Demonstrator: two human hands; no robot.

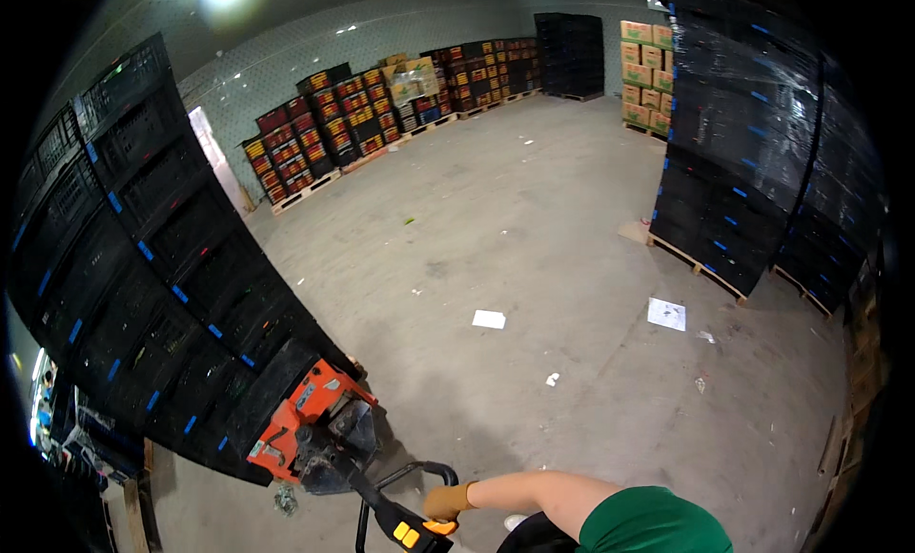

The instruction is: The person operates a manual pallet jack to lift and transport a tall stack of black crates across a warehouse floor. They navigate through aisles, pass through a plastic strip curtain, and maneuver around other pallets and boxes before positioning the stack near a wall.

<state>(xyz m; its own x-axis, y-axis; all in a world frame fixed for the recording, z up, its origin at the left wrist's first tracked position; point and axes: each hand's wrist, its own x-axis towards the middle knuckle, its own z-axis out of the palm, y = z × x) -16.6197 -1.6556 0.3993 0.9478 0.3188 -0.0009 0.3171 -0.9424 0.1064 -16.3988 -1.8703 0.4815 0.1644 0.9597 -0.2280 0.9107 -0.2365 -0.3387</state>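
My right hand (447, 502), in a brownish-orange work glove, is closed round the loop handle (419, 469) of a pallet jack. Yellow buttons and an orange part sit on the handle's black head beside the glove. The pallet jack's orange and black body (310, 410) stands against a tall stack of black plastic crates (162, 257) with blue tabs, at the left. My left hand is out of the picture.
At the right stand tall black crate stacks (734, 124) in clear wrap on wooden pallets. Black, red and yellow crates (357, 114) line the far wall, near stacked cardboard boxes (646, 71). White sheets of paper (666, 314) and scraps litter the concrete floor (562, 229).
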